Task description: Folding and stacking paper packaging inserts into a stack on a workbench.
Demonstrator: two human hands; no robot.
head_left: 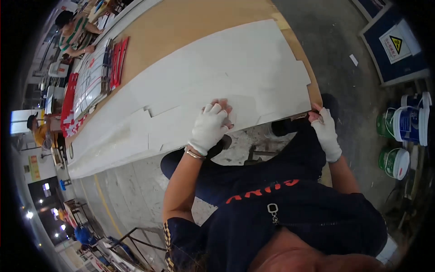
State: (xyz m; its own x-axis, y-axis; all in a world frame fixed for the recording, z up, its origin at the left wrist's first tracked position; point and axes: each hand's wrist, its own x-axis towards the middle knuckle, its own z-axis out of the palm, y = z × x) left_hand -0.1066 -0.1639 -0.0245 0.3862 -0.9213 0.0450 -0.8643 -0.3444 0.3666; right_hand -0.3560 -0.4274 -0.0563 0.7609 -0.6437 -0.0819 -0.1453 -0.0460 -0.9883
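A stack of large white die-cut cardboard sheets (217,77) lies along a brown worktable (181,22). My left hand (209,127), in a white fingerless glove, presses flat on the near edge of the top sheet, fingertips spread on it. My right hand (324,129), gloved the same way, grips the near right corner of the sheets at the table's edge. I wear a dark shirt, and my forearms rise from the lower edge of the picture.
Red and white printed sheets (97,75) lie stacked farther along the table. Two other people (72,31) work at the far left. Green and blue buckets (403,129) stand on the concrete floor at right, next to a blue board with a warning sign (394,43).
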